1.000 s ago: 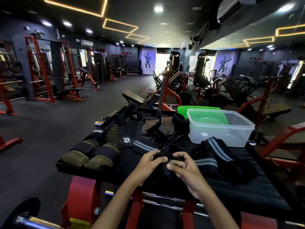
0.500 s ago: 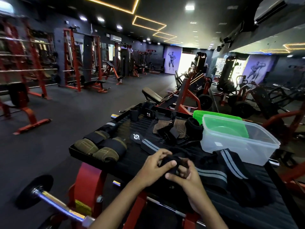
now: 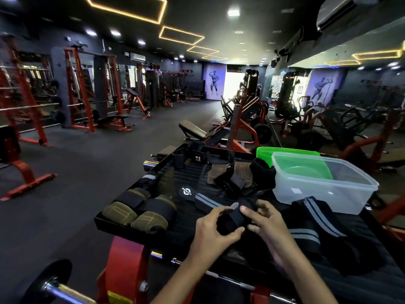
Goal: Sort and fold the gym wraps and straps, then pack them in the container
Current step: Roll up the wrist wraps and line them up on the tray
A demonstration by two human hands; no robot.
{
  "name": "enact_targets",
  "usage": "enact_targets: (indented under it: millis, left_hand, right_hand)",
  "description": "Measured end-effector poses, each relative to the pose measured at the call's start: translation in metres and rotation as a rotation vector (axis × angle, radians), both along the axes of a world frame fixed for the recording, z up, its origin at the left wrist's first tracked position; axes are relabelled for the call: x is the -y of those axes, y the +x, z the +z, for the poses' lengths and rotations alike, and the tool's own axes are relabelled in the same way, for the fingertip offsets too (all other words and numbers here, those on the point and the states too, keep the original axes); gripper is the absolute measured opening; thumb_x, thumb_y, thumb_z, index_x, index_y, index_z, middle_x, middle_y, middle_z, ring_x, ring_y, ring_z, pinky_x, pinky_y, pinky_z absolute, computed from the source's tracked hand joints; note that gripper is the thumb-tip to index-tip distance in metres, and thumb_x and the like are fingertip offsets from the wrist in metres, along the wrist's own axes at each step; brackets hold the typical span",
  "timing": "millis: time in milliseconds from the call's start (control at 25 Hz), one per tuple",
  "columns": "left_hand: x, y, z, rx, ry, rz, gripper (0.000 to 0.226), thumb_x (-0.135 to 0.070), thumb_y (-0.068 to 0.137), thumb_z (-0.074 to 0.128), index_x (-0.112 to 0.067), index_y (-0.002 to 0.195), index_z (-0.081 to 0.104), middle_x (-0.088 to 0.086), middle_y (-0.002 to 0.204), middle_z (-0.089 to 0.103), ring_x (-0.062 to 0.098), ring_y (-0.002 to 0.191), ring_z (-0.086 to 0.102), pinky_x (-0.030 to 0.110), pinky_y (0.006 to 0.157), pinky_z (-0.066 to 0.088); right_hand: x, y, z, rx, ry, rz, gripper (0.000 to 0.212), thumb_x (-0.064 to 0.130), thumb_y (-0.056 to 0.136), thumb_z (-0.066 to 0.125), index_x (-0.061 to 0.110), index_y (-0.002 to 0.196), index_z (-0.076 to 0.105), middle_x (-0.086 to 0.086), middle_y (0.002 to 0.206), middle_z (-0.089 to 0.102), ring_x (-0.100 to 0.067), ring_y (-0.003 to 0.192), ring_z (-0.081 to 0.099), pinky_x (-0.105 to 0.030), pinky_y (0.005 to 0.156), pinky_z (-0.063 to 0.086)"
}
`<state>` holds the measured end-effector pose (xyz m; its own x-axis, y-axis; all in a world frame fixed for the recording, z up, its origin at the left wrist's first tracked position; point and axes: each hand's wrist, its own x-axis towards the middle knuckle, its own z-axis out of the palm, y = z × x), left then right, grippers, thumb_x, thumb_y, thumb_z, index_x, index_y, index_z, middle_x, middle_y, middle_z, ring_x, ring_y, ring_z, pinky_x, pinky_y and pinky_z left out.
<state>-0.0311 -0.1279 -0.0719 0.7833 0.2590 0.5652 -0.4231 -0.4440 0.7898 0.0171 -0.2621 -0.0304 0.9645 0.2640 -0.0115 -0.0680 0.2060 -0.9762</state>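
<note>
Far left on the black padded bench [image 3: 188, 224]: two olive-and-black rolled wraps [image 3: 140, 212], side by side near the edge, apparently a sorted pair kept apart from the rest. Just right of them, a flat strap end with a white logo [image 3: 186, 191] and a grey-striped black strip [image 3: 206, 202]. Behind, brown leather grip pads [image 3: 228, 174] in a loose heap, seemingly not yet sorted.

Centre front: left hand [image 3: 211, 230] curled around a small black strap [image 3: 231, 218], thumb across its lower edge. Right hand [image 3: 264, 222] pinching the same strap from the other side, forefinger on its top corner, probably to keep the fold tight while rolling.

Right: unrolled grey-striped wraps [image 3: 315, 218] sprawled within easy reach. Beyond, clear plastic container [image 3: 324, 189], open, no wraps inside, green lid [image 3: 285, 151] behind it; packing evidently not begun.
</note>
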Motion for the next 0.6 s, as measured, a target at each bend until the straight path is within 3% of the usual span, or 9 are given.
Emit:
enact_targets:
  millis: [80, 200, 360, 480, 600]
  left_hand:
    - [-0.019, 0.001, 0.004, 0.073, 0.114, 0.094, 0.044, -0.039, 0.064, 0.071, -0.017, 0.102, 0.064, -0.011, 0.093, 0.069, -0.004, 0.088, 0.063, 0.011, 0.077, 0.05]
    - [-0.064, 0.007, 0.018, 0.116, 0.244, 0.245, 0.045, -0.035, 0.063, 0.071, -0.007, 0.096, 0.061, 0.002, 0.09, 0.067, 0.008, 0.085, 0.062, 0.009, 0.074, 0.045]
    - [-0.125, 0.008, 0.035, 0.025, 0.31, 0.398, 0.045, -0.022, 0.066, 0.08, -0.007, 0.099, 0.054, 0.005, 0.099, 0.06, 0.02, 0.091, 0.061, 0.021, 0.072, 0.044]
    - [-0.154, 0.01, 0.042, -0.048, 0.311, 0.352, 0.044, -0.026, 0.075, 0.073, -0.013, 0.111, 0.05, -0.003, 0.107, 0.055, 0.016, 0.097, 0.057, 0.022, 0.075, 0.044]
    - [-0.199, 0.021, 0.045, -0.187, 0.311, 0.159, 0.051, -0.032, 0.077, 0.072, -0.023, 0.121, 0.049, -0.013, 0.104, 0.053, 0.006, 0.1, 0.053, 0.018, 0.083, 0.043]
  right_hand:
    - [-0.02, 0.002, 0.005, -0.016, -0.023, 0.002, 0.031, 0.01, 0.076, 0.073, 0.012, 0.099, 0.053, -0.012, 0.094, 0.058, -0.023, 0.083, 0.065, -0.035, 0.078, 0.055]
    - [-0.065, 0.0, 0.016, 0.017, -0.111, 0.037, 0.031, 0.017, 0.081, 0.07, 0.012, 0.108, 0.054, -0.013, 0.099, 0.062, -0.025, 0.088, 0.066, -0.036, 0.078, 0.056]
    - [-0.128, 0.011, 0.039, 0.001, -0.094, 0.205, 0.029, 0.016, 0.083, 0.068, 0.007, 0.11, 0.062, -0.015, 0.084, 0.063, -0.02, 0.07, 0.064, -0.031, 0.068, 0.056]
    - [-0.17, 0.024, 0.047, -0.003, -0.178, 0.299, 0.03, 0.018, 0.081, 0.071, 0.01, 0.107, 0.06, -0.005, 0.073, 0.061, -0.012, 0.06, 0.061, -0.029, 0.066, 0.054]
    - [-0.207, 0.047, 0.043, 0.02, -0.274, 0.253, 0.035, 0.009, 0.078, 0.073, 0.014, 0.106, 0.054, -0.008, 0.085, 0.063, -0.015, 0.064, 0.06, -0.036, 0.073, 0.055]
